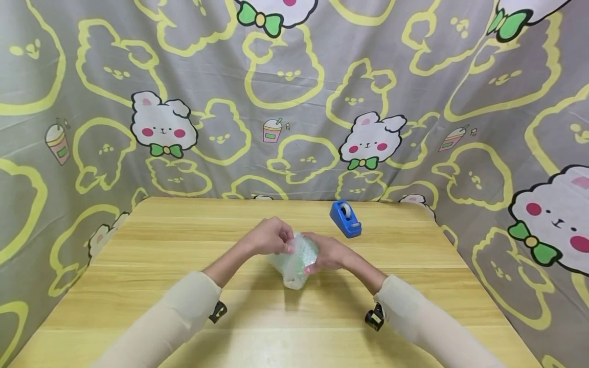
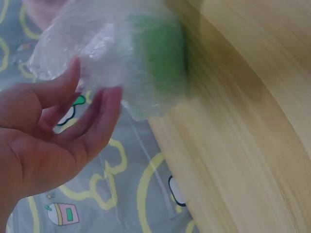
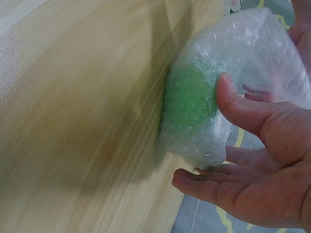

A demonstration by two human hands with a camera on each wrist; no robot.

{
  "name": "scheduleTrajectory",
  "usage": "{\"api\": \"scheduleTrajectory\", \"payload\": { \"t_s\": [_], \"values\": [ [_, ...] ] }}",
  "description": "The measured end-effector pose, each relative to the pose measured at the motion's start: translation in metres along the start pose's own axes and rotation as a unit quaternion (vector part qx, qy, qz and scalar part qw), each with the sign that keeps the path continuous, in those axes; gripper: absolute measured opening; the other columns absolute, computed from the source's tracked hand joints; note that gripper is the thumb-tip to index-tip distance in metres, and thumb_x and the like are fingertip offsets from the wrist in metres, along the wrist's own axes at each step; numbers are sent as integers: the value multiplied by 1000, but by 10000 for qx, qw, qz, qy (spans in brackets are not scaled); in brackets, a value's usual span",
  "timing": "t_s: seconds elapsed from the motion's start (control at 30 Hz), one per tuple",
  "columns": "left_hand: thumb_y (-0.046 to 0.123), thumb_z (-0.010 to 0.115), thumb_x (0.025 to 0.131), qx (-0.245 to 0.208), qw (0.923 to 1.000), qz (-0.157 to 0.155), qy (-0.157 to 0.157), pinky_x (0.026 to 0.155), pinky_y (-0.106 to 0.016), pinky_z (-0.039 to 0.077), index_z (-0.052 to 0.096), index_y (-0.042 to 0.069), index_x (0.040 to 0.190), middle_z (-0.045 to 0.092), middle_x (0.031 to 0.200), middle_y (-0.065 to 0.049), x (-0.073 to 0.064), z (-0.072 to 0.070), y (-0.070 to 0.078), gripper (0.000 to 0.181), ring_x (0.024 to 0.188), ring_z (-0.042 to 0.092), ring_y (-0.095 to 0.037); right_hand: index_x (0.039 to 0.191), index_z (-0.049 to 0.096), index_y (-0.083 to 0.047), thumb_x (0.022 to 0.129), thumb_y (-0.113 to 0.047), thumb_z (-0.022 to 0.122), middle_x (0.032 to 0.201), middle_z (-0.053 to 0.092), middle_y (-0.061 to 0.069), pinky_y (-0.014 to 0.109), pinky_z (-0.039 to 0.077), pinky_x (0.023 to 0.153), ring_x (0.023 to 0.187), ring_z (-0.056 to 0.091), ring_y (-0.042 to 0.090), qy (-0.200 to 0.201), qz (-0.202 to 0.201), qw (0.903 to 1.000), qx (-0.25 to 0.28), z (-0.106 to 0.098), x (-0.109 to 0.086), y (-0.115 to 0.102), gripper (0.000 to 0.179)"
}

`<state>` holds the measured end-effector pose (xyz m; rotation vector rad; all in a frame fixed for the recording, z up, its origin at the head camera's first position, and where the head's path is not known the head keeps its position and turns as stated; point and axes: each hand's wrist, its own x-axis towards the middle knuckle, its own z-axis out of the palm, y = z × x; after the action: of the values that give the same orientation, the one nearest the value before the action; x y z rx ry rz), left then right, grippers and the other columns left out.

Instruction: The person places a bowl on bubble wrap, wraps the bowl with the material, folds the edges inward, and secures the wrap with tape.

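You have the bubble-wrapped bundle [image 1: 296,258] between your two hands, just above the middle of the counter [image 1: 138,286], with its lower end close to or brushing the wood. Something green shows through the wrap at that lower end; the wrist views are too blurred for me to say what it is.

The relation to mind is this: the bundle's long axis runs roughly upright, tilted a little, so the green, heavier-looking end points down toward the counter and the loose, empty-looking wrap stands up toward your fingers.

Your left hand [image 1: 271,236] sits at the upper left of the bundle, its fingers curled and pinching the loose wrap near the top. Your right hand [image 1: 327,253] comes in from the right and lower down, thumb pressed on the near face of the wrap and fingers cupped round the underside, so its grip holds the body of the bundle nearer the green end. Of the two, the right is closer to the filled part and the left to the free flap.

The blue tape dispenser [image 1: 346,219] stands on the counter beyond your right hand, near it but apart, and well clear of the left.
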<state>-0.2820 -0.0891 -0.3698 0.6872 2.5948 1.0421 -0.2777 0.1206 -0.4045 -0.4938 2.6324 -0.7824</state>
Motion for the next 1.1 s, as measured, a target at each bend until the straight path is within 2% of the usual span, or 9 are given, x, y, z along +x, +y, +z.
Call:
{"api": "scheduleTrajectory", "payload": {
  "t_s": [0.1,0.2,0.33,0.43,0.53,0.67,0.8,0.93,1.1],
  "values": [
    [9,83,83,367,9978,161,523,59,-22,45,73,10,76,72,72,1,6,7,-3,12,64,56,-9,154,42,-14,73,-22,93,140,60,15,55,46,108,126,57,34,21,32,10000,-11,-1,-2,0,96],
    [12,85,82,489,9944,142,923,61,-24,45,74,12,74,73,77,3,13,14,-10,13,67,55,-10,154,42,-15,73,-22,93,141,60,16,57,45,108,127,57,35,40,99,9999,0,0,-2,-1,97],
    [11,86,80,559,9908,210,1212,82,-38,55,73,12,72,76,99,-6,20,22,-21,15,92,67,-23,155,41,-14,72,-22,93,144,58,18,59,44,109,129,55,39,76,181,9998,-57,1,-2,-1,98],
    [10,85,80,573,9903,295,1234,105,-49,49,71,13,71,71,123,-14,25,26,-26,17,120,63,-35,154,42,-13,72,-22,93,143,58,18,57,45,108,129,55,39,90,225,9997,-91,1,-1,0,97],
    [9,84,82,337,9933,211,1088,90,-45,56,70,12,70,65,136,-18,30,29,-30,18,97,70,-39,153,44,-13,72,-22,93,142,59,18,56,46,108,129,56,38,117,222,9997,-51,2,-1,0,95],
    [9,82,83,133,9954,77,948,78,-35,53,69,12,69,69,130,-14,33,31,-33,19,83,70,-30,152,45,-12,73,-19,92,142,59,17,54,45,109,129,56,37,136,124,9998,47,2,-1,0,93],
    [7,81,84,5,9948,17,1022,101,-43,52,70,11,69,73,124,-13,34,32,-34,19,123,64,-33,154,41,-11,76,-19,90,145,57,17,53,45,110,130,55,36,-35,11,9999,123,1,-2,0,92],
    [7,80,85,-121,9937,-69,1113,105,-50,50,71,11,69,73,124,-12,35,33,-36,18,126,62,-37,154,35,-9,74,-10,91,143,55,16,52,42,112,129,53,33,-522,-374,9970,438,-3,-1,0,98],
    [10,80,86,-122,9923,-125,1224,96,-43,55,72,11,72,75,120,-10,34,35,-35,16,120,66,-33,151,30,-10,69,-12,94,137,51,6,44,39,115,126,49,23,-1211,-986,9853,699,1,6,7,104]
  ]
}}
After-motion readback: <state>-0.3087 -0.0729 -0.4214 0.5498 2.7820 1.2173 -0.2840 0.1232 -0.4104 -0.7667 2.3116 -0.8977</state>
